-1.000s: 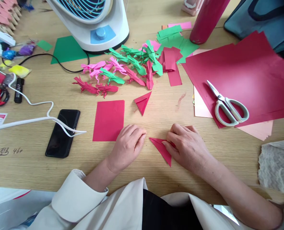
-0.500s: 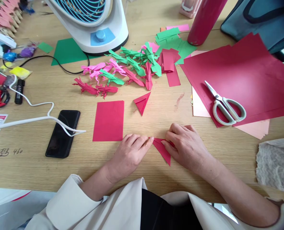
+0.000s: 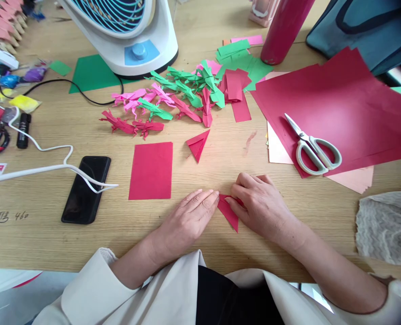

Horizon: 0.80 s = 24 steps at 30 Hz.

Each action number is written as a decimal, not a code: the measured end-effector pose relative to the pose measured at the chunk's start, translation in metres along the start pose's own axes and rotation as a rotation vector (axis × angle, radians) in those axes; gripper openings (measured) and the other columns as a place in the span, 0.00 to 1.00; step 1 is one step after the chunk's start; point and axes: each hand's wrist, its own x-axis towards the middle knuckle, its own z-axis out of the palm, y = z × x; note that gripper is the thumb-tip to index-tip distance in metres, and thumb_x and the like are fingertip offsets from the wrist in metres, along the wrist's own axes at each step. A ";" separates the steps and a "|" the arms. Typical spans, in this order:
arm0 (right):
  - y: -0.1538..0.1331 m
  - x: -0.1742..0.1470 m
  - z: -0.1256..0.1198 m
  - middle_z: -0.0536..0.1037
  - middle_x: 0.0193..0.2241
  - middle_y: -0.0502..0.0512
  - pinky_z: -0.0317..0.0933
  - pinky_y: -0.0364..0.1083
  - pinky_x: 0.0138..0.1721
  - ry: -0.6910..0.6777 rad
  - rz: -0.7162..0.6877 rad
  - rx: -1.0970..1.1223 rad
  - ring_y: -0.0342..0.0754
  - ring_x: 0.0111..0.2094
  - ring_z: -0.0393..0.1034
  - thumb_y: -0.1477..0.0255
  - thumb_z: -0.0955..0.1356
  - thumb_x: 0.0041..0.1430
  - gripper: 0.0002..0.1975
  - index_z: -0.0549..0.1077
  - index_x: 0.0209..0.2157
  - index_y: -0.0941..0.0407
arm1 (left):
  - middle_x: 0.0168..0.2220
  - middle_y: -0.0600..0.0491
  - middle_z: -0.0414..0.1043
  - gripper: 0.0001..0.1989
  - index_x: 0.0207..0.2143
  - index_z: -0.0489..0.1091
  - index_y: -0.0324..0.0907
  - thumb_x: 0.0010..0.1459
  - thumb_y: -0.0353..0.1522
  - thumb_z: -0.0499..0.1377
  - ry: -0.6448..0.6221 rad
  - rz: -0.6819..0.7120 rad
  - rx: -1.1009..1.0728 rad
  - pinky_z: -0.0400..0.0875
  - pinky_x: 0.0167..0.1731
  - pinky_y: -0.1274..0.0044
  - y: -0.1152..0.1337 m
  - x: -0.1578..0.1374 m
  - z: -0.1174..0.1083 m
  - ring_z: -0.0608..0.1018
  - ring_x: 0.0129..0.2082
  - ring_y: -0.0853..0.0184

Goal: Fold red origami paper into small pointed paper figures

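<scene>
A small piece of folded red paper (image 3: 230, 215) lies on the table between my hands, its point turned toward me. My right hand (image 3: 258, 205) pinches its right side with thumb and curled fingers, which hide part of it. Fingers stretched out flat, my left hand (image 3: 190, 216) touches the paper's left corner with its fingertips. Beyond the hands sits another red folded triangle (image 3: 198, 145). To the left of it is a red paper rectangle (image 3: 151, 170), flat on the wood.
Green, pink and red folded paper figures (image 3: 187, 90) cluster at the back, near a fan (image 3: 142, 40). Scissors (image 3: 314, 151) rest on large red sheets (image 3: 342, 99) at right. A phone (image 3: 86, 189) and white cable (image 3: 44, 170) lie left; a red bottle (image 3: 283, 31) stands behind.
My left hand's fingers have straightened and flattened, moving slightly toward the paper's corner. My right hand keeps its pinch. The whole view has shifted a little.
</scene>
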 end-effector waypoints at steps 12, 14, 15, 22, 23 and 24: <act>0.005 -0.003 -0.004 0.71 0.31 0.54 0.49 0.47 0.36 -0.001 0.028 0.000 0.45 0.32 0.65 0.69 0.65 0.63 0.13 0.70 0.24 0.57 | 0.63 0.42 0.62 0.23 0.62 0.60 0.32 0.66 0.23 0.44 -0.043 -0.042 -0.012 0.66 0.61 0.67 0.009 0.000 0.002 0.65 0.64 0.59; 0.007 -0.004 -0.005 0.71 0.31 0.54 0.49 0.47 0.36 -0.002 0.040 -0.015 0.45 0.32 0.65 0.69 0.65 0.63 0.13 0.69 0.24 0.57 | 0.64 0.42 0.61 0.23 0.62 0.60 0.32 0.66 0.23 0.44 -0.052 -0.054 -0.018 0.65 0.62 0.67 0.010 -0.002 0.004 0.64 0.64 0.59; 0.008 -0.004 -0.005 0.71 0.31 0.53 0.49 0.47 0.36 -0.003 0.046 -0.020 0.45 0.31 0.65 0.69 0.64 0.63 0.13 0.69 0.24 0.57 | 0.64 0.43 0.60 0.24 0.62 0.59 0.32 0.66 0.23 0.44 -0.055 -0.059 -0.021 0.65 0.62 0.67 0.010 -0.003 0.005 0.64 0.64 0.59; 0.009 -0.004 -0.006 0.70 0.31 0.53 0.48 0.47 0.36 -0.018 0.057 -0.030 0.45 0.30 0.64 0.69 0.64 0.63 0.13 0.69 0.24 0.57 | 0.66 0.44 0.56 0.23 0.63 0.58 0.33 0.66 0.26 0.47 -0.059 -0.069 -0.018 0.63 0.63 0.66 0.013 -0.004 0.009 0.61 0.66 0.59; 0.009 -0.004 -0.006 0.70 0.31 0.53 0.48 0.47 0.36 -0.020 0.057 -0.031 0.45 0.30 0.63 0.69 0.64 0.63 0.13 0.69 0.24 0.57 | 0.66 0.45 0.56 0.23 0.63 0.57 0.33 0.67 0.27 0.48 -0.065 -0.070 -0.019 0.63 0.63 0.67 0.013 -0.004 0.009 0.60 0.66 0.59; 0.010 -0.004 -0.006 0.70 0.31 0.53 0.49 0.47 0.36 -0.021 0.055 -0.029 0.45 0.30 0.63 0.69 0.64 0.63 0.13 0.69 0.24 0.57 | 0.67 0.45 0.55 0.23 0.64 0.57 0.33 0.67 0.28 0.49 -0.072 -0.072 -0.021 0.62 0.63 0.67 0.013 -0.004 0.009 0.60 0.66 0.59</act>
